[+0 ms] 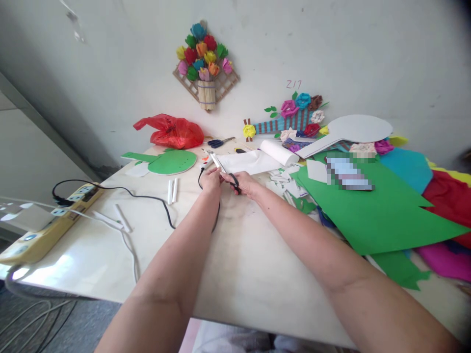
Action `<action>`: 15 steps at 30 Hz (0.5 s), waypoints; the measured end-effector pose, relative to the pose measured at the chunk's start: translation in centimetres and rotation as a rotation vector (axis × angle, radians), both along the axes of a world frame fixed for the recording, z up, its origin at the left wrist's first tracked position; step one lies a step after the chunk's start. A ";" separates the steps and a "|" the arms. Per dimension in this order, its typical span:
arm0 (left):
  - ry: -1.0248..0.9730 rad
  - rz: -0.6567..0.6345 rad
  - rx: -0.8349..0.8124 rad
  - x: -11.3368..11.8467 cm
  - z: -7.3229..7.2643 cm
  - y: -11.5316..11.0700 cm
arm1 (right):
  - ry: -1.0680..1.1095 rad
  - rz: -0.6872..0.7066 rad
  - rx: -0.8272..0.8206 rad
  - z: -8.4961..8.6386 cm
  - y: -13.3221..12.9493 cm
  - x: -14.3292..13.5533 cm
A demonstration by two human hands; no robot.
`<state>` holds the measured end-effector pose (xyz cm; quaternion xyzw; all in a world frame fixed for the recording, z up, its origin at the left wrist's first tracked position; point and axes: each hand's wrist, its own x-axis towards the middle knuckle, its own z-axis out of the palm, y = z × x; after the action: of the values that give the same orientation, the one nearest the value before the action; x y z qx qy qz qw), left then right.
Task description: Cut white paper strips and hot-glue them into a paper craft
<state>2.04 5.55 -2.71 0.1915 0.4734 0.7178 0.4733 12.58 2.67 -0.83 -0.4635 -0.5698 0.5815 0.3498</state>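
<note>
My right hand (243, 183) is closed round the black handles of a pair of scissors (234, 182), whose blades point away to the upper left. Close beside it, my left hand (211, 179) pinches a narrow white paper strip (215, 159) that lies along the blades. Whether the blades bite into the strip cannot be made out. Just behind the left hand lies a glue gun (206, 163) with a black cord. Two white strips (172, 190) rest on the table left of my hands. A white paper roll (278, 152), partly unrolled, lies behind them.
A yellow power strip (51, 220) with cords runs along the left edge. A green paddle-shaped cutout (171, 162), a red plastic bag (172, 131) and dark scissors (220, 142) lie farther back. Paper scraps (289, 184), green sheets (353, 211) and a phone (349, 173) occupy the right.
</note>
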 end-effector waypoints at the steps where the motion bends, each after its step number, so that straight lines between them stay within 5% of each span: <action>1: 0.001 -0.006 0.000 0.0 0.0 -0.1 | 0.002 -0.010 0.010 -0.2 0.0 0.0; 15: 0.007 -0.015 -0.019 0.0 0.3 -0.1 | -0.011 -0.003 0.018 0.5 0.2 -0.1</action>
<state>2.04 5.46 -2.44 0.1931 0.4803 0.7091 0.4787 12.50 2.83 -0.38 -0.4645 -0.5763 0.5732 0.3516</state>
